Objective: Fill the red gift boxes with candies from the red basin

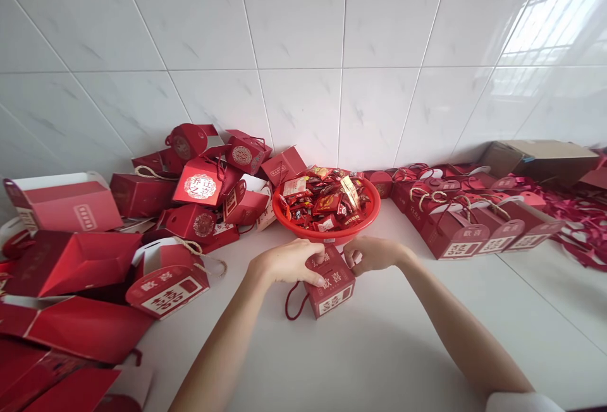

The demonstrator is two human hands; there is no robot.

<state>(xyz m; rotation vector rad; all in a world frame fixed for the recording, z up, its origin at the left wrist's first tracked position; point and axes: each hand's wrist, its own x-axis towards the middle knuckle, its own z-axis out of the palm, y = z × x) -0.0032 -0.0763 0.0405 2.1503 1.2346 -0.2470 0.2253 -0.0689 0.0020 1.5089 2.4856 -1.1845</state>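
Observation:
A small red gift box (337,285) with white-and-gold printed characters sits on the white tabletop, its dark red cord handle (296,303) looped out to the left. My left hand (296,261) is closed on the box, thumb across the near top and fingers at the far side. At the right far edge of the same box, my right hand (372,254) has curled fingers pinching there; the exact part between the fingertips is hidden. Just beyond both hands stands a red plastic basin (327,235) heaped with wrapped candies (327,200).
Many red gift boxes (85,260), several gaping, are piled along the left. On the right, upright boxes (458,232) with cord handles stand in rows. Behind them lies a brown cardboard box (540,156), beside a heap of dark red ribbons (569,216). A tiled wall (303,20) closes the back.

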